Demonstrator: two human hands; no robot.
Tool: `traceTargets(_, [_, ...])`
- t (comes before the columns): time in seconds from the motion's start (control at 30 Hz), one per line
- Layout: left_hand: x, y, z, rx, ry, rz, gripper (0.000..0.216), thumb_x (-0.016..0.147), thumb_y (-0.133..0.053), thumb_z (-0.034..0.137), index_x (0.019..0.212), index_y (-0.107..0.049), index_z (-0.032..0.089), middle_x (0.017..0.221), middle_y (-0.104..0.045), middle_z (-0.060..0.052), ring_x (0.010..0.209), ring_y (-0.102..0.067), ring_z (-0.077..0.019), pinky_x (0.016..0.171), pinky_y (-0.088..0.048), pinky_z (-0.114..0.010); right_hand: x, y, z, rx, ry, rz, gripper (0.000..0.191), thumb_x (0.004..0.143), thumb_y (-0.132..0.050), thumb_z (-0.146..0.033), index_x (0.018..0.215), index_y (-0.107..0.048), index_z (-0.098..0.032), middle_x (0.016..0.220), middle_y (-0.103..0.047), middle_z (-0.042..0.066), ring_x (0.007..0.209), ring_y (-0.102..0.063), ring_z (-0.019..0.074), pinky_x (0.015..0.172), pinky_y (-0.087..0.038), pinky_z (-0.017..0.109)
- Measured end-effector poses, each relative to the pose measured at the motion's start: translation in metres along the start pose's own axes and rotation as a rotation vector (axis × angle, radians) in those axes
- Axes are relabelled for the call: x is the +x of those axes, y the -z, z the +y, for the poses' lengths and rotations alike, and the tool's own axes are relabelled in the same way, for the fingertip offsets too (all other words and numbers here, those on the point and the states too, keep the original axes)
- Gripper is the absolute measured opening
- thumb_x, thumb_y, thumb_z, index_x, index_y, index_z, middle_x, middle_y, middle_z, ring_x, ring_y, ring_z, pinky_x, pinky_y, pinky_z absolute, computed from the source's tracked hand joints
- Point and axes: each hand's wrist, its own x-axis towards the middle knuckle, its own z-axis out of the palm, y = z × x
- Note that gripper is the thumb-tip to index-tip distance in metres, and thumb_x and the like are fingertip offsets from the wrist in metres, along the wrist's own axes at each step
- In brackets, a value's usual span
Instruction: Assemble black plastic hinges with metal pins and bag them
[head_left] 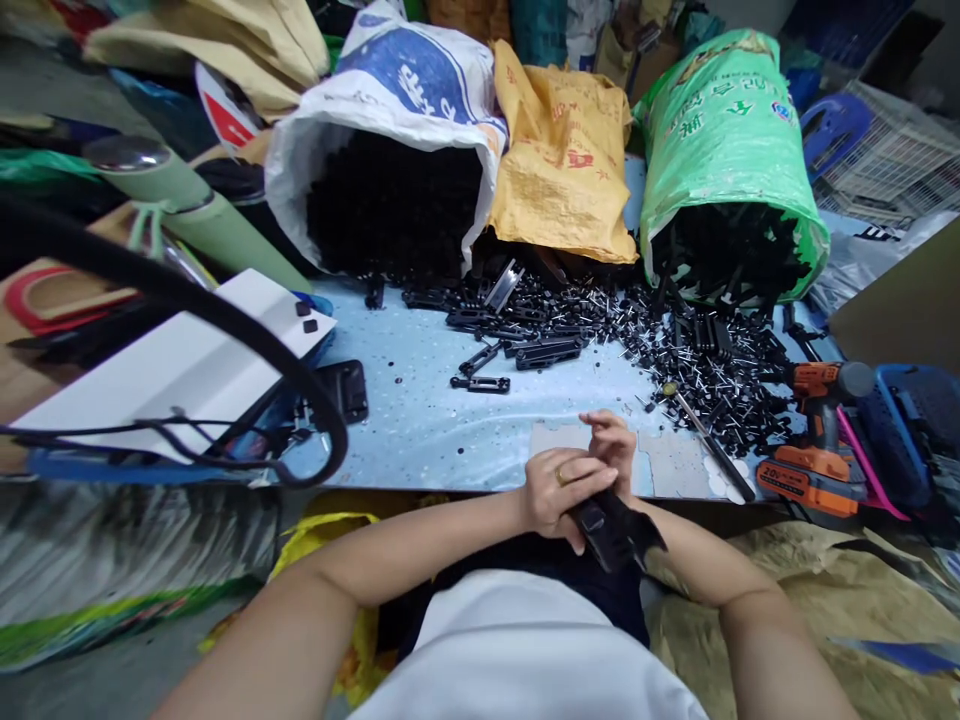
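Observation:
In front of my waist, at the table's near edge, a black plastic part (609,532) with a toothed or ridged end is between my hands. My left hand (551,488), a ring on one finger, is closed round its upper end. Close against it, my right hand (613,445) has its fingers curled, and the left hand and the part hide some of its grip. Beyond the hands, several long black plastic pieces (551,352) lie in a loose group. A heap of small screws with black heads (705,385) spreads to the right.
A white sack (420,75), a yellow sack (562,160) and a green sack (731,140) line the back; black parts fill the white and green ones. On the right are a screwdriver (712,445) and an orange cordless drill (814,440). A black cable (247,335) arches at left.

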Motion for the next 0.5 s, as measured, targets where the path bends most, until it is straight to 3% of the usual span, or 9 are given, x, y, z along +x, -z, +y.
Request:
traceTargets(0.07, [-0.013, -0.005, -0.028, 0.205, -0.072, -0.116, 0.060, 0.089, -0.016, 0.057, 0.107, -0.058, 0.018, 0.083, -0.064, -0.008, 0.082, -0.059, -0.0181, 0.068, -0.047, -0.029, 0.027, 0.005, 0.031, -0.090, 0.000, -0.120, 0.048, 0.085, -0.019, -0.061, 0.094, -0.047, -0.024, 0.104, -0.053, 0.009, 0.101, -0.051, 0.0217, 0.087, -0.040, 0.042])
traceTargets(0.13, [-0.024, -0.006, -0.059, 0.375, -0.095, -0.328, 0.055, 0.087, -0.026, 0.060, 0.113, -0.057, 0.021, 0.085, -0.064, -0.008, 0.080, -0.059, -0.0181, 0.068, -0.046, -0.029, 0.071, 0.014, 0.061, -0.245, 0.016, -0.290, 0.044, 0.082, -0.034, -0.062, 0.091, -0.050, -0.021, 0.099, -0.056, 0.009, 0.097, -0.052, 0.0220, 0.088, -0.040, 0.041])
traceTargets(0.23, [-0.026, -0.003, -0.100, 0.494, -0.064, -0.623, 0.042, 0.087, -0.042, 0.049, 0.112, -0.058, 0.020, 0.090, -0.065, -0.009, 0.085, -0.058, -0.0195, 0.073, -0.045, -0.032, 0.144, 0.014, 0.098, -0.522, -0.081, -0.337, 0.035, 0.088, -0.034, -0.049, 0.089, -0.052, -0.018, 0.092, -0.059, 0.009, 0.089, -0.053, 0.0200, 0.084, -0.042, 0.037])
traceTargets(0.3, [-0.020, 0.000, -0.120, 0.553, 0.025, -0.726, 0.033, 0.086, -0.048, 0.039, 0.111, -0.058, 0.018, 0.095, -0.064, -0.011, 0.091, -0.056, -0.0219, 0.076, -0.043, -0.034, 0.183, -0.001, 0.114, -0.711, -0.122, -0.331, 0.029, 0.088, -0.038, -0.040, 0.094, -0.053, -0.016, 0.093, -0.060, 0.010, 0.090, -0.053, 0.0211, 0.084, -0.042, 0.038])
traceTargets(0.4, [-0.006, 0.010, -0.136, 0.655, 0.235, -0.742, 0.034, 0.085, -0.052, 0.034, 0.114, -0.056, 0.017, 0.104, -0.062, -0.013, 0.100, -0.053, -0.0254, 0.082, -0.041, -0.039, 0.219, -0.035, 0.126, -0.928, -0.169, -0.332, 0.028, 0.086, -0.047, -0.030, 0.105, -0.053, -0.012, 0.100, -0.061, 0.015, 0.097, -0.052, 0.0260, 0.084, -0.042, 0.040])
traceTargets(0.5, [0.004, 0.032, -0.147, 0.750, 0.514, -0.592, 0.038, 0.087, -0.045, 0.032, 0.121, -0.050, 0.015, 0.115, -0.057, -0.016, 0.109, -0.048, -0.0275, 0.088, -0.038, -0.041, 0.231, -0.057, 0.128, -0.963, -0.170, -0.382, 0.030, 0.082, -0.051, -0.019, 0.110, -0.055, -0.008, 0.105, -0.061, 0.018, 0.100, -0.054, 0.0268, 0.088, -0.042, 0.040])
